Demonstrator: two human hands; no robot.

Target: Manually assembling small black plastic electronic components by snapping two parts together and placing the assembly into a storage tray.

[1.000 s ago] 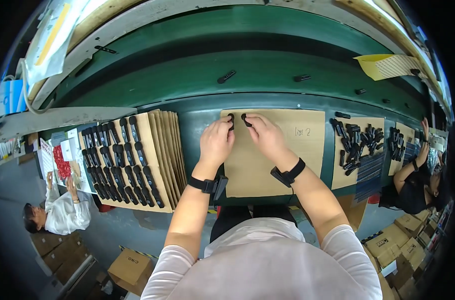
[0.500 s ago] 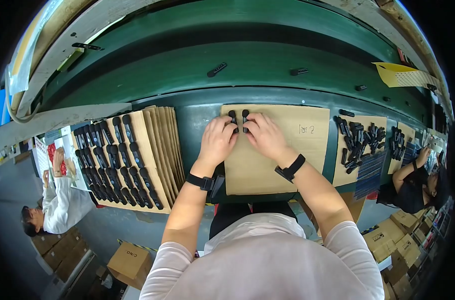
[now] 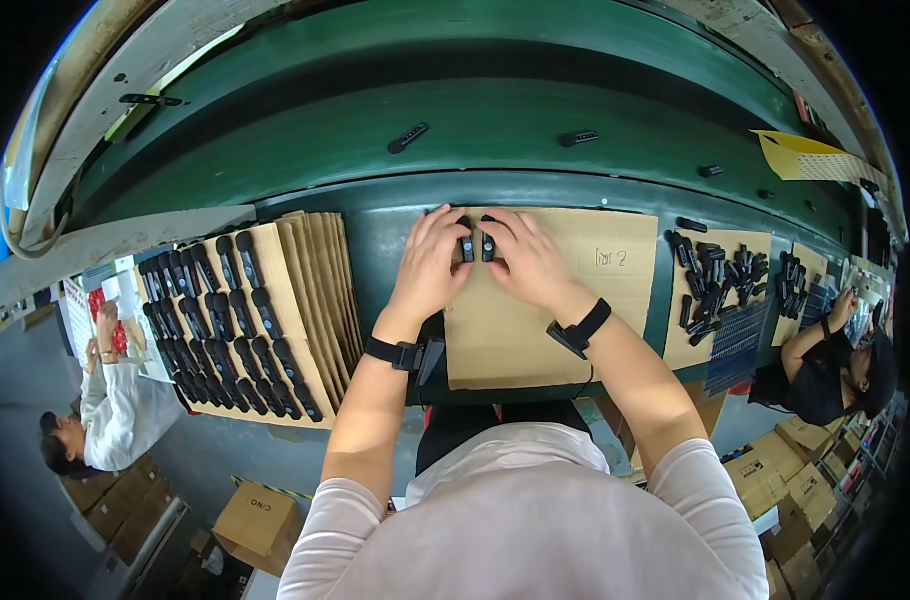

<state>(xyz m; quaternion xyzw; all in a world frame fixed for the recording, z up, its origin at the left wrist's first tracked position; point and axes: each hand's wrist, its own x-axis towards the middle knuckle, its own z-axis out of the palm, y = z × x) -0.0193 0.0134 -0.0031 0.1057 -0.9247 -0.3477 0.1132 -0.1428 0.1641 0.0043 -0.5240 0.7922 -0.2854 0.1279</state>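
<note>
Left hand (image 3: 433, 262): fingers and thumb narrowed on left black unit (image 3: 467, 247), near the sheet's far edge.
Right hand (image 3: 527, 262): likewise closed about right black unit (image 3: 488, 245); the side grips seem to keep the pair parallel, slightly apart.
Cardboard sheet (image 3: 545, 330): flat beneath both units, likely as a carrier.
Cardboard stack (image 3: 320, 290): at left, bearing units in rows, apparently for close packing.
Loose units (image 3: 713, 285): heaped at right.
Surface: dark green bench (image 3: 380, 250); green belt (image 3: 495, 125) beyond.
Room: co-workers either side; cartons (image 3: 260, 525) on the floor.

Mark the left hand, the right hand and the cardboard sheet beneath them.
Left hand (image 3: 433, 264): head view, back of the hand.
Right hand (image 3: 532, 264): head view, back of the hand.
Cardboard sheet (image 3: 510, 340): head view, bare lower half.
</note>
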